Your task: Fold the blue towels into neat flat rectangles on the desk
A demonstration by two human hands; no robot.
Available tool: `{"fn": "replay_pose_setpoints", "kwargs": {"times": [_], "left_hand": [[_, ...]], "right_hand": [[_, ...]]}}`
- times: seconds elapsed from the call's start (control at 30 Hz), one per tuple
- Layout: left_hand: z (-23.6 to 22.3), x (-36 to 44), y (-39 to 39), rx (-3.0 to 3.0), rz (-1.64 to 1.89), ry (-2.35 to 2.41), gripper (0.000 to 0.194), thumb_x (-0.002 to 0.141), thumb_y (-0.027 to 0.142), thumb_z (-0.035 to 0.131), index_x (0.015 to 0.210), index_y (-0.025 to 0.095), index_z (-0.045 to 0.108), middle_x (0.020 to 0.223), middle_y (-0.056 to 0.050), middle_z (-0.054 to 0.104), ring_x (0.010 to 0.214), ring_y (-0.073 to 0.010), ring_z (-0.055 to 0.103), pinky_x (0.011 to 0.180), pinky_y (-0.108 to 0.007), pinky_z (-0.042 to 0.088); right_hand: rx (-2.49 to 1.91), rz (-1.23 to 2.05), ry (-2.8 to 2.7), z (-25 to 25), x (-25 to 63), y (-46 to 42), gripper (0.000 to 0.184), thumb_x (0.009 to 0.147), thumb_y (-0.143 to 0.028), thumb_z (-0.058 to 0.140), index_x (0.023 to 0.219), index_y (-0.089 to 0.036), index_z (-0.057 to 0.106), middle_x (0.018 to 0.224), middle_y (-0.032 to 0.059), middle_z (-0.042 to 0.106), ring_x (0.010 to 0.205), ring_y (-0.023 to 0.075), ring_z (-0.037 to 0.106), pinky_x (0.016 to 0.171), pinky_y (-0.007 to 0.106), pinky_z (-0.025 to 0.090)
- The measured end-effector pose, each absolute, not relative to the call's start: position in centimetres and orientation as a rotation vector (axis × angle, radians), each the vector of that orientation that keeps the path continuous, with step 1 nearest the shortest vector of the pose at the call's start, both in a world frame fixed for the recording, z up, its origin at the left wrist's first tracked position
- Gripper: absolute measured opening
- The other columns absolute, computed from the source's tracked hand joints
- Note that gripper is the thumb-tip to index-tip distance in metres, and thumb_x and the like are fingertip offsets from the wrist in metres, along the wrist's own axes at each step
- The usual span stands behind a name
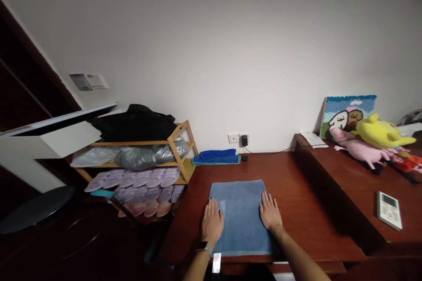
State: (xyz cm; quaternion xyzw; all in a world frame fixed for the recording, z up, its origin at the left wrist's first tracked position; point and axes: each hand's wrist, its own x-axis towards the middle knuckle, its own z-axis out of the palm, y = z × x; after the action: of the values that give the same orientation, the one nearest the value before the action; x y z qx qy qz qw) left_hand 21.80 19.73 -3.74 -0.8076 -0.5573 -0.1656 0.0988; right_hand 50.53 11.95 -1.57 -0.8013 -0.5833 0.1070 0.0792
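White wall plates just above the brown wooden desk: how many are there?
2: one white plate at left, and beside it another white plate, partly covered by a black plug.

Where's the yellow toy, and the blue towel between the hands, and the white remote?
Yellow toy [376,132]: head view, on its body.
Blue towel [243,224]: head view, on the middle of its cloth.
White remote [390,216]: head view, on its button area.
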Motion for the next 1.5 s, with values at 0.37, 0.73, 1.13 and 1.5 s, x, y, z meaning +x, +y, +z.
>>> {"fn": "replay_pose_setpoints", "kwargs": {"times": [0.37, 0.73, 1.13, 1.5], "left_hand": [[-3.1, 39.1, 19.4, -2.985, -0.44, -1.288, 0.06, 0.107, 0.047, 0.019, 0.16, 0.024, 0.036, 0.166, -0.005, 0.036, 0.155, -0.0212, 0.028, 0.128, -0.046, 0.023], [-2.8, 20.6, 27.0, -2.498, -0.311, -1.873, 0.065, 0.104, 0.046, 0.029, 0.159, 0.013, 0.036, 0.167, -0.012, 0.03, 0.155, -0.0262, 0.027, 0.127, -0.045, 0.023], [-4.0, 20.1, 27.1, -2.574, -0.442, -1.627, 0.058, 0.102, 0.037, 0.034, 0.157, 0.019, 0.04, 0.167, -0.01, 0.034, 0.154, -0.0242, 0.032, 0.126, -0.047, 0.028], [-1.3, 20.1, 27.5, -2.57, -0.207, -1.681, 0.058, 0.097, 0.042, 0.044, 0.151, 0.021, 0.051, 0.163, -0.011, 0.041, 0.153, -0.0312, 0.033, 0.125, -0.05, 0.027]], "right_hand": [[-2.392, 0.329, -1.819, -1.1, 50.8, 11.7, 0.065, 0.102, -0.036, 0.012, 0.163, -0.014, 0.019, 0.17, 0.0008, 0.012, 0.159, 0.021, 0.009, 0.129, 0.043, 0.006], [-2.411, 0.296, -1.773, -1.8, 50.6, 11.8, 0.067, 0.103, -0.04, 0.014, 0.163, -0.013, 0.018, 0.17, -0.0003, 0.012, 0.158, 0.02, 0.01, 0.129, 0.041, 0.008], [-2.46, 0.28, -1.713, -0.2, 51.6, 15.4, 0.067, 0.102, -0.041, 0.017, 0.164, -0.015, 0.017, 0.171, -0.0019, 0.012, 0.158, 0.0206, 0.011, 0.128, 0.04, 0.01], [-2.411, 0.296, -1.695, -1.5, 51.6, 15.9, 0.07, 0.102, -0.044, 0.014, 0.163, -0.011, 0.017, 0.17, 0.0012, 0.013, 0.158, 0.0213, 0.01, 0.128, 0.041, 0.004]]}}
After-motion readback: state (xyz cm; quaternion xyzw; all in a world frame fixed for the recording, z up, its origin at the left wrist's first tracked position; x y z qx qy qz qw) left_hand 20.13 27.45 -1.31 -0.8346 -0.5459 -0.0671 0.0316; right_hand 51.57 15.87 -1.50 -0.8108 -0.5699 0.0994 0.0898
